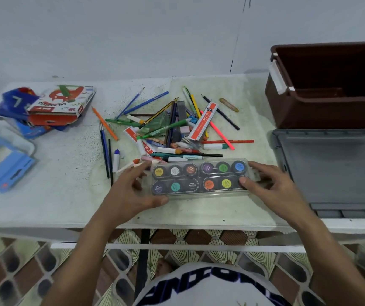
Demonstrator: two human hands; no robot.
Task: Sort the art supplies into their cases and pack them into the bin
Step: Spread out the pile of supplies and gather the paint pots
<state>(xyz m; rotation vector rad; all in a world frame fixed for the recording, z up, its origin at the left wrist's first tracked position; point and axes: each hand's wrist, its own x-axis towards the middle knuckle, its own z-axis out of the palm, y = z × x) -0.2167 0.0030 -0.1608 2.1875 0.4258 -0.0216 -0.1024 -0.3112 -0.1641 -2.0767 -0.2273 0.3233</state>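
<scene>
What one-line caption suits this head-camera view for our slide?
Both hands, left hand and right hand, grip a poster-paint set before scattered pencils, near a brown bin.

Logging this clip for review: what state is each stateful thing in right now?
Poster paint case: closed, flat on table, held at both ends.
Brown bin: open, looks empty.
Grey lid: off, flat beside bin.
Oil pastels box: closed, atop stack.
Left hand: gripping case.
Right hand: gripping case.
</scene>
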